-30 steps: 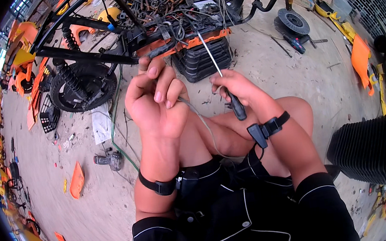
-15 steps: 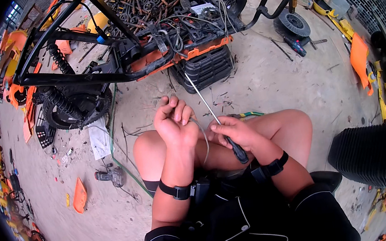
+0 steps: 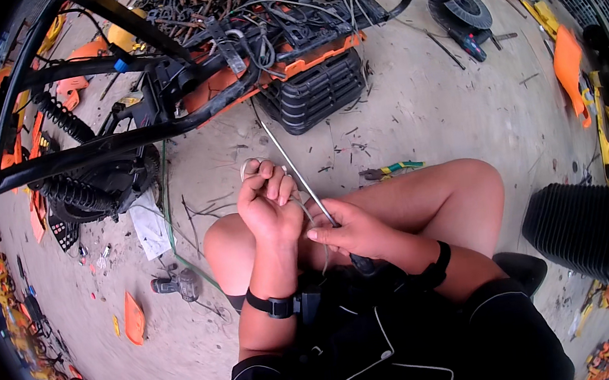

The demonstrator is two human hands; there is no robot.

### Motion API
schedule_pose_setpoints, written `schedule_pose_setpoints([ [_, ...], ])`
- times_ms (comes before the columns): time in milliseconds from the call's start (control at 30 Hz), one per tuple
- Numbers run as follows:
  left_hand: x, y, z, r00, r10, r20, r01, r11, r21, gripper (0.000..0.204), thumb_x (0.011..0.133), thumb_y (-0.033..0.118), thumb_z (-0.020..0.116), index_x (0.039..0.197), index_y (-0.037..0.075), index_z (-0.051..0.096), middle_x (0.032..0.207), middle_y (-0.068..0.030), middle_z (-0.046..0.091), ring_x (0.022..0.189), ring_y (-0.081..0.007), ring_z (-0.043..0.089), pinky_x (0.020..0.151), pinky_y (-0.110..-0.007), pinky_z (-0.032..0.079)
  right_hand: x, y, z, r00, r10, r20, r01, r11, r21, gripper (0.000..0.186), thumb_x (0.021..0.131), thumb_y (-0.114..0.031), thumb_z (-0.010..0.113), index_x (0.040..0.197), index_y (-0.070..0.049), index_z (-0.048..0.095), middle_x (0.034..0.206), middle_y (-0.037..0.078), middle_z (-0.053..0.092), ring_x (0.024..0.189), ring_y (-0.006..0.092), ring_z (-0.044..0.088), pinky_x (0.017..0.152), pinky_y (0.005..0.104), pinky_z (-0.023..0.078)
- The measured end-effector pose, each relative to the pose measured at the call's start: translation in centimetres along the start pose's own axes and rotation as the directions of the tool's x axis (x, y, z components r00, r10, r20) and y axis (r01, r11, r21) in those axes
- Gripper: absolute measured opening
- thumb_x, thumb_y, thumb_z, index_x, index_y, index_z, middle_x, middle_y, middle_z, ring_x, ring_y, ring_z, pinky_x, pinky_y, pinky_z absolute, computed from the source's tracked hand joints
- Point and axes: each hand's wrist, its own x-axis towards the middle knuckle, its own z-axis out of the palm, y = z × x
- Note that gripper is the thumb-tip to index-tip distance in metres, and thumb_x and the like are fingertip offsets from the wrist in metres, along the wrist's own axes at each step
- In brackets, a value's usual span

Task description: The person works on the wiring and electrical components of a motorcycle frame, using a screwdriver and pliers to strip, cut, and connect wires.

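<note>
My left hand (image 3: 269, 209) is palm up over my lap, its fingers curled on a thin grey cable (image 3: 306, 212), with a pale loop showing above the fingertips. My right hand (image 3: 350, 230) grips a long screwdriver (image 3: 288, 159), close beside my left hand; its dark handle shows below the fingers and its steel shaft points up and away toward a black ribbed plastic crate (image 3: 312, 95). Above stands a black tubular vehicle frame (image 3: 104, 144) with coil shocks, wires and an orange panel. Green-and-yellow pliers (image 3: 401, 167) lie beyond my legs.
A drill (image 3: 177, 282) and paper (image 3: 150, 230) lie left on the floor, near a green hose. A wheel (image 3: 464, 5) and another drill (image 3: 470, 47) lie upper right. Stacked black ribbed pieces (image 3: 588, 236) stand at the right; orange and yellow panels (image 3: 568, 62) line both sides.
Both hands have dropped toward my lap and come closer together. The screwdriver moved left and down with my right hand. A cable loop now shows at my left fingertips, and pliers are more visible.
</note>
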Motion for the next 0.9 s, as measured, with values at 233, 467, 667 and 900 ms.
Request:
schedule_pose_setpoints([
  [233,0.0,0.1,-0.2,0.996,-0.009,0.084,0.003,0.997,0.073,0.020,0.086,0.001,0.049,0.105,0.003,0.057,0.086,-0.0074,0.053,0.064,-0.0130,0.042,0.056,-0.025,0.039,0.5,0.3,-0.5,0.986,-0.166,-0.035,0.165,0.986,-0.027,0.019,0.099,-0.017,0.061,0.112,-0.003,0.057,0.086,0.000,0.064,0.059,0.0020,0.048,0.051,0.0185,0.040],
  [467,-0.5,-1.7,-0.2,1.000,0.019,-0.024,-0.011,0.953,0.303,0.033,0.091,0.013,0.052,0.123,0.004,0.054,0.114,-0.0141,0.061,0.098,-0.0238,0.057,0.085,-0.036,0.047,-0.4,0.2,-1.0,0.981,-0.147,-0.128,0.159,0.983,0.092,0.016,0.101,-0.018,0.058,0.106,-0.004,0.059,0.081,0.003,0.064,0.055,0.0038,0.047,0.048,0.0195,0.039],
  [667,0.4,-2.9,-1.4,0.998,-0.053,0.018,0.036,0.858,0.512,0.033,0.098,0.020,0.047,0.125,0.003,0.051,0.114,-0.0123,0.062,0.096,-0.0211,0.061,0.080,-0.034,0.049,-1.5,-1.0,-2.1,0.881,-0.242,-0.406,0.305,0.947,0.097,0.011,0.100,-0.014,0.057,0.103,-0.004,0.055,0.078,0.008,0.062,0.050,0.0072,0.047,0.041,0.0225,0.039],
  [900,1.4,-1.5,-3.3,0.992,0.084,-0.094,0.010,0.690,0.724,0.023,0.096,0.018,0.052,0.113,0.005,0.059,0.095,-0.0050,0.065,0.074,-0.0126,0.062,0.062,-0.026,0.048,-2.2,-7.0,-4.8,0.754,-0.307,-0.581,0.510,0.830,0.223,0.018,0.102,-0.027,0.054,0.103,-0.010,0.056,0.086,0.001,0.055,0.057,0.0053,0.041,0.045,0.0205,0.035],
])
